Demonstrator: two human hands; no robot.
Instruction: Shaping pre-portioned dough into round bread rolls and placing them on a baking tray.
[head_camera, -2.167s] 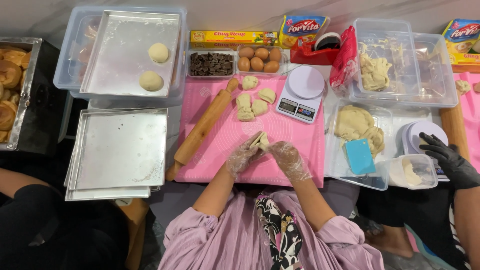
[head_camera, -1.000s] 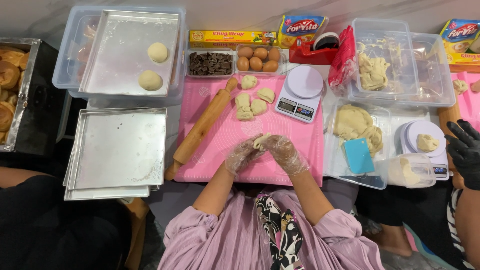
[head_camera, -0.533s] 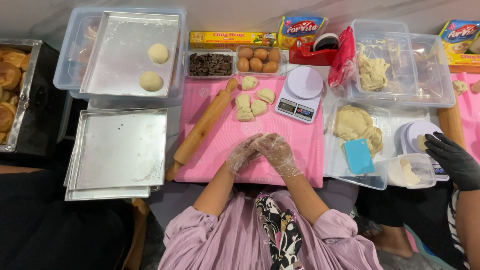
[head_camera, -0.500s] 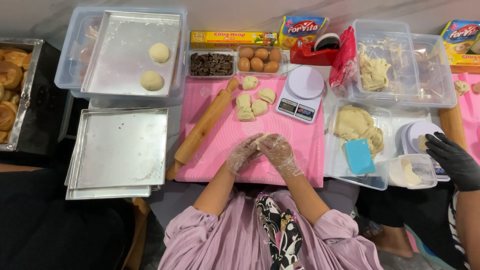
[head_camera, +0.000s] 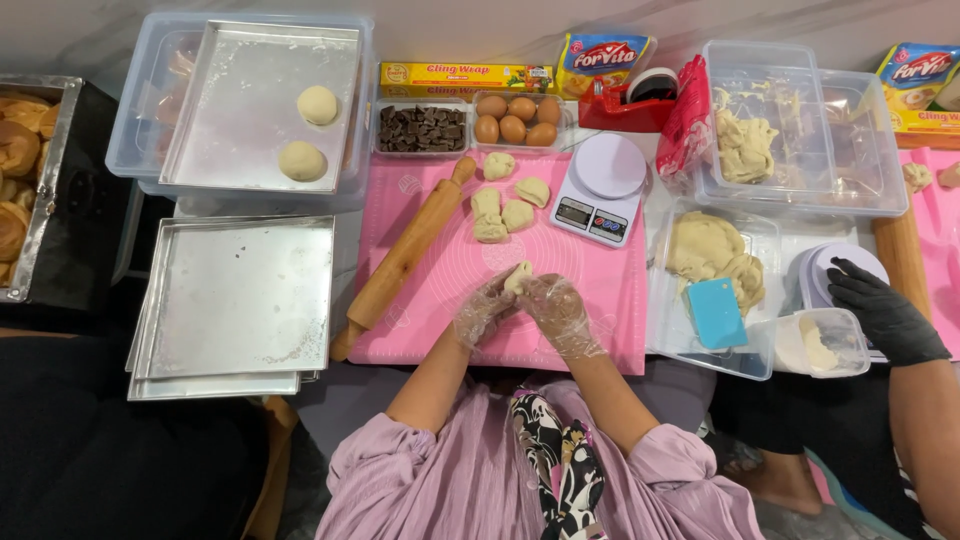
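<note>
Both my hands wear clear plastic gloves over the pink silicone mat (head_camera: 590, 320). My left hand (head_camera: 482, 312) and my right hand (head_camera: 556, 310) together pinch a small pale dough piece (head_camera: 518, 276), which pokes up between the fingertips. Several other cut dough pieces (head_camera: 503, 197) lie on the mat further back. A wooden rolling pin (head_camera: 405, 256) lies diagonally along the mat's left edge.
A white kitchen scale (head_camera: 600, 187) sits at the mat's back right. Behind it are a chocolate tub (head_camera: 421, 128) and eggs (head_camera: 515, 117). Two dough balls (head_camera: 310, 132) rest on a metal tray at back left; empty trays (head_camera: 235, 300) lie nearer. A co-worker's black-gloved hand (head_camera: 882, 308) is at right.
My hands closed around the dough, worked it, then parted slightly so its tip shows again. The co-worker's black-gloved hand shifted about near the white tubs at right.
</note>
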